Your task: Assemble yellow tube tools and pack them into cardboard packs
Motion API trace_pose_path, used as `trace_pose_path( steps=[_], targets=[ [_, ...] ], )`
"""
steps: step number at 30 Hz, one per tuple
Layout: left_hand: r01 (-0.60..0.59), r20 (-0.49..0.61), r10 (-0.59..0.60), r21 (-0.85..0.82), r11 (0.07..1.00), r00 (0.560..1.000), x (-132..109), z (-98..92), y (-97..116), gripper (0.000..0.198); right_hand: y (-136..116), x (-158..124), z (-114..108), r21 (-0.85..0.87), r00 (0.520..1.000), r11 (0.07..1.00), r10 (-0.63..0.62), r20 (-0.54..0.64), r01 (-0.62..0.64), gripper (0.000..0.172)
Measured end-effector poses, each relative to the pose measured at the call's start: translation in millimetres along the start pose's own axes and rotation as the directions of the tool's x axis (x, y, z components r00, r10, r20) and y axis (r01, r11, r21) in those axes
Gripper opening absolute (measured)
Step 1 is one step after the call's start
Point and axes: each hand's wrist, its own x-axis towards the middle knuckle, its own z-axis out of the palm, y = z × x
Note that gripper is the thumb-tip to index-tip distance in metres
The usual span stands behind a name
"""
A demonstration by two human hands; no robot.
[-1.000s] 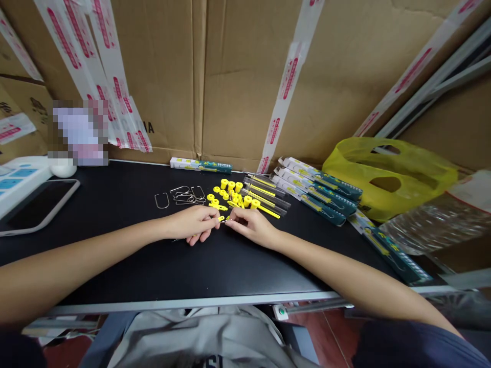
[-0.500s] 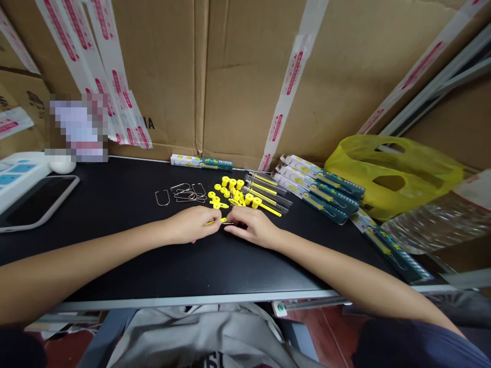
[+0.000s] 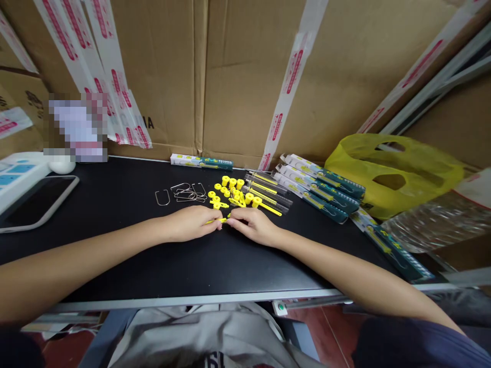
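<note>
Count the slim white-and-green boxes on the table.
5: a back box by the cardboard; a far box, middle box and near box left of the yellow bag; a front box before the bag. Some may be hidden.

Looking like a small assembly/packing workspace. Taped cardboard cartons [image 3: 245, 87] are standing just behind the black counter [image 3: 184, 273]; printed product boxes [image 3: 321, 190] are sitting on the counter's right side; yellow plastic parts [image 3: 232, 182] and bent wires [image 3: 191, 194] are lying in loose groups around the counter's middle.
</note>
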Motion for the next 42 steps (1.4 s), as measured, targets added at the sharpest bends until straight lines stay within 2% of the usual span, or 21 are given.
trace_pose_path(
  steps=[9,13,21,27,30,34,38,42],
  targets=[
    [0.047,-0.037,-0.044,0.110,0.993,0.998,-2,5.4,4,0.023,0,-1,0,-0.024,1.000,1.000,0.014,0.015,-0.014,0.034],
    [0.022,-0.044,-0.018,0.087,0.996,0.999,-2,7.3,1,0.023,0,0,0,0.031,0.999,0.999,0.041,0.016,-0.041,0.035],
    [0.042,-0.093,-0.032,0.111,0.993,0.995,-3,11.4,2,0.028,1,1,-1,0.139,0.995,0.986,0.095,0.015,-0.097,0.035],
    [0.103,-0.037,-0.097,0.217,0.971,0.995,-2,11.2,8,0.024,1,-1,0,0.067,0.999,0.996,0.049,0.020,-0.050,0.033],
    [0.121,-0.026,-0.119,0.252,0.960,0.993,-2,10.5,10,0.024,0,-2,-1,0.042,0.998,0.997,0.057,0.016,-0.058,0.026],
    [0.103,-0.013,-0.103,0.276,0.956,0.995,-3,10.2,12,0.025,-2,-2,-2,0.074,0.998,0.995,0.063,0.031,-0.065,0.018],
    [0.083,0.017,-0.092,0.305,0.949,0.996,-3,9.3,12,0.028,-2,-1,-3,0.050,0.998,0.998,0.045,0.044,-0.047,0.019],
    [0.077,0.042,-0.096,0.327,0.942,0.995,-4,7.7,13,0.022,-1,-2,-3,0.045,0.998,0.998,0.036,0.043,-0.038,0.021]
  ],
)
